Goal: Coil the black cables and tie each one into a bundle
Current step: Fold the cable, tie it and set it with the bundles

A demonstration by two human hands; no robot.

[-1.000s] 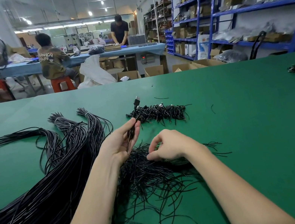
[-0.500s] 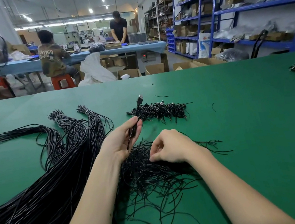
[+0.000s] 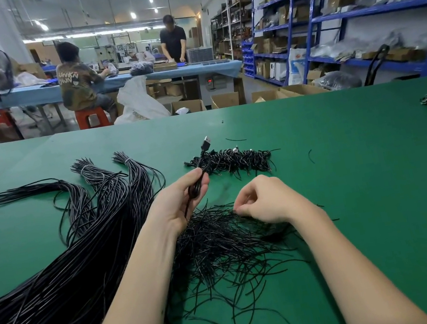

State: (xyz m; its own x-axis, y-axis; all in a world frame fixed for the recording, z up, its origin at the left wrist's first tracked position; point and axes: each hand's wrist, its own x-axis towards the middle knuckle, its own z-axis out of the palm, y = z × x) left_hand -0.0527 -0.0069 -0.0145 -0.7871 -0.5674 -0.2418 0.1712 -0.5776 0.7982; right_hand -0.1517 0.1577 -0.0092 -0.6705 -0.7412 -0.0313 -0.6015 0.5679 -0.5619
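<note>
On the green table, the long black cables lay heaped at the left, as before, and the left hand had kept its curled grip on a coiled cable, its plug pointing up. The right hand, fingers curled, had lifted slightly and now pinched at the loose pile of ties in the middle. Beyond lay a row of finished bundles; cardboard boxes stood past the table, contents unclear.

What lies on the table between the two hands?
In the head view, bare green table separates the left hand from the right hand; the loose tie pile begins just below that gap.
</note>
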